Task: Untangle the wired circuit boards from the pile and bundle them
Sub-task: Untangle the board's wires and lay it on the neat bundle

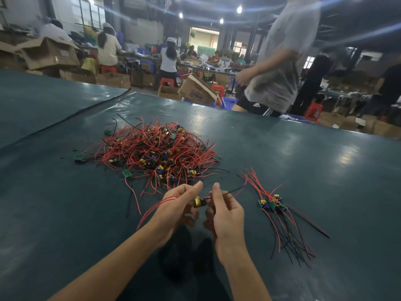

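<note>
Circuit board [199, 202]: held above the worktop [303, 161] between both hands, just in front of the pile [156, 153].
Left hand [175, 210]: fingers curled round the board's red wires [152, 210], thumb raised; the wires trail down to the left.
Right hand [225, 211]: thumb and fingers pinch the wires on the board's other side; a black wire runs out to the right.
Room: dark-green surface shows wide left of the forearms; the far edge lies well behind the pile.
Sorted boards [272, 204]: just right of the right hand, side by side, wires fanned out.
Look: small held board with a yellow part; the pile is tangled red and black wires, green boards, yellow and blue parts.
</note>
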Available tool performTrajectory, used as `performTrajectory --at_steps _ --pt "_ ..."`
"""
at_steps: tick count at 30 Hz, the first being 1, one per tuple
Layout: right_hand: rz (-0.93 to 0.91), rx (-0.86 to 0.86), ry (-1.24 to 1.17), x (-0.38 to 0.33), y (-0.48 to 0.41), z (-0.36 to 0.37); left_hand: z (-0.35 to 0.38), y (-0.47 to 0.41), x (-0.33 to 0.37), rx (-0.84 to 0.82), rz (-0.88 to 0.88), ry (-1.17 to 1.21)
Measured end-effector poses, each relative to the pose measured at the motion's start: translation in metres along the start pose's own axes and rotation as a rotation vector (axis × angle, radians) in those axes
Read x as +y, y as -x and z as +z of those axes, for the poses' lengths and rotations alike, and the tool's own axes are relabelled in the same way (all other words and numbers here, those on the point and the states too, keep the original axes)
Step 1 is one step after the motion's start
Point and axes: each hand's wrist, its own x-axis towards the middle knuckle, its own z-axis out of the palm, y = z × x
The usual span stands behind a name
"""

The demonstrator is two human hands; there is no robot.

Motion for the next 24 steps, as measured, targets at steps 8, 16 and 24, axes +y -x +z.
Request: performTrajectory --at_steps 8,16,24 --pt "-0.049 0.019 -0.054 -0.0018 -0.0001 -0.0034 0.0000 -0.0017 -0.0034 0.003 0.044 -0.166" --pt "-0.050 -0.040 0.003 0.0029 0.0010 -0.0026 0.0033 -0.0003 0.0000 0.025 0.110 -0.170" --pt "0.000 0.028 0.081 0.0033 0.0007 -0.0031 0.0042 0.0035 -0.0009 0.001 0.195 -0.297"
